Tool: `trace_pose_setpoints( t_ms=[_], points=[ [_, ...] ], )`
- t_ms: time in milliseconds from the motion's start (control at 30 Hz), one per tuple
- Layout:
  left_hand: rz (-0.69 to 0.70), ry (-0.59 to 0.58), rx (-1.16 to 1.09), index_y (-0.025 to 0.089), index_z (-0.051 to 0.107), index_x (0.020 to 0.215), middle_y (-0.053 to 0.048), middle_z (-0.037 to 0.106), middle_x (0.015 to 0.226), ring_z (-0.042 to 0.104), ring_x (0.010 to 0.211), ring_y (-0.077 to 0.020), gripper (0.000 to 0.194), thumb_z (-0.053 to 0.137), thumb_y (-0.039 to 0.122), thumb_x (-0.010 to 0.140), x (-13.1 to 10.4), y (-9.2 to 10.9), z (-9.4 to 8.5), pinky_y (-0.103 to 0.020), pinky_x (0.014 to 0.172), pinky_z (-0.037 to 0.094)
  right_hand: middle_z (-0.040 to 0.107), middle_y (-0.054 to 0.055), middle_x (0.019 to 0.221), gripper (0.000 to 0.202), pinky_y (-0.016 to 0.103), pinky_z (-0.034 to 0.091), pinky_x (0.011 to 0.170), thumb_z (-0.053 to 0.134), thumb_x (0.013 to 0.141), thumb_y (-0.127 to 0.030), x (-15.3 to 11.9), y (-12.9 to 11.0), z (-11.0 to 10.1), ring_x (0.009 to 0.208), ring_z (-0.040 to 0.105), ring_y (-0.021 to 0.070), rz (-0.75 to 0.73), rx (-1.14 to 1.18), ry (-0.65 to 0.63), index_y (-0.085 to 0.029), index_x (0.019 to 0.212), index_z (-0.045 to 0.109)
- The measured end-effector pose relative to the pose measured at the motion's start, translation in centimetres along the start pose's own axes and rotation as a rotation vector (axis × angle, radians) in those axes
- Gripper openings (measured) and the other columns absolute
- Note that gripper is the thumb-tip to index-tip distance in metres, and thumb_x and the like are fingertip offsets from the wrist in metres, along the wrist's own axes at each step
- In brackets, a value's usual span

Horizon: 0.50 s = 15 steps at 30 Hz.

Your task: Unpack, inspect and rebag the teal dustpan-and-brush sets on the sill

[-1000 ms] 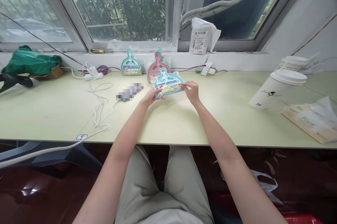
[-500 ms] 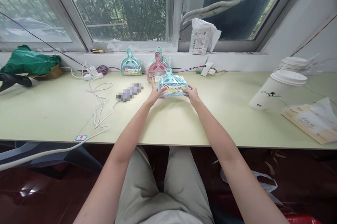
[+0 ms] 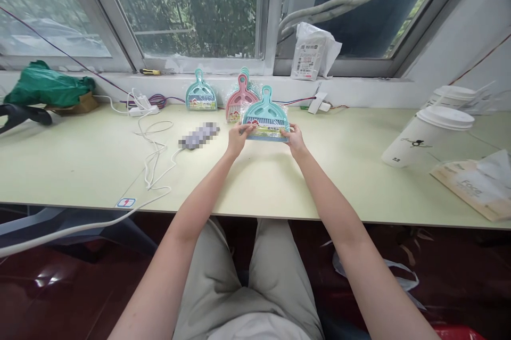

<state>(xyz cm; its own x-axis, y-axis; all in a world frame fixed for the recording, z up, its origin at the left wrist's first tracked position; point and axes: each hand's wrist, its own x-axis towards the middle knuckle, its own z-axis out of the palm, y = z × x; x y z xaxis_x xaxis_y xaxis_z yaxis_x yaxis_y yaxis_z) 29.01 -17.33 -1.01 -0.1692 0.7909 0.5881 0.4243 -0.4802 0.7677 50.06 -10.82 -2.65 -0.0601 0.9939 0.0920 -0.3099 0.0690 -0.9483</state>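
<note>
Between my two hands is a mint-green dustpan and brush set (image 3: 266,112) in clear wrap, held upright with its handle pointing up and a printed label across its lower part. My left hand (image 3: 238,139) grips its lower left corner, thumb on the front. My right hand (image 3: 296,141) pinches the lower right corner in the same way. Behind it, a pink dustpan set (image 3: 241,96) leans at the wall in front of several green ones, partly covered by the held set. Farther left, another mint-green dustpan set (image 3: 200,94) stands against the wall.
White cables run from a power strip (image 3: 143,110) across the table (image 3: 191,185). A blurred-out object (image 3: 199,135) lies left of my hands. On the right are a white paper cup (image 3: 423,135) and a tissue pack (image 3: 475,185). A green bag (image 3: 48,87) sits far left.
The held dustpan set has tipped from leaning back to more upright, so its handle now rises higher. My left fingers have closed in around its corner.
</note>
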Motion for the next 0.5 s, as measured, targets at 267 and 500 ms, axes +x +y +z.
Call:
trace_pose_setpoints(
  t_ms=[267, 500],
  points=[
    [-0.196, 0.237, 0.169, 0.019, 0.058, 0.124, -0.005, 0.07, 0.091, 0.063, 0.086, -0.0191, 0.048, 0.068, 0.019, 0.077, 1.1, -3.5, -1.8, -0.029, 0.081, 0.048, 0.07, 0.009, 0.096, 0.045, 0.035, 0.053, 0.079, 0.076, 0.066, -0.042, 1.2, 3.0, 3.6, 0.084, 0.067, 0.0203, -0.334, -0.292, 0.074, -0.022, 0.092, 0.045],
    [-0.275, 0.195, 0.402, 0.018, 0.063, 0.092, -0.008, 0.07, 0.088, 0.062, 0.082, -0.0213, 0.012, 0.064, 0.023, 0.081, 3.6, -7.7, -5.0, -0.032, 0.08, 0.045, 0.074, 0.007, 0.101, 0.034, 0.036, 0.052, 0.089, 0.065, 0.077, -0.028, 5.4, 5.8, 7.9, 0.093, 0.069, 0.0207, -0.393, -0.466, -0.05, -0.019, 0.109, 0.064]
  ],
)
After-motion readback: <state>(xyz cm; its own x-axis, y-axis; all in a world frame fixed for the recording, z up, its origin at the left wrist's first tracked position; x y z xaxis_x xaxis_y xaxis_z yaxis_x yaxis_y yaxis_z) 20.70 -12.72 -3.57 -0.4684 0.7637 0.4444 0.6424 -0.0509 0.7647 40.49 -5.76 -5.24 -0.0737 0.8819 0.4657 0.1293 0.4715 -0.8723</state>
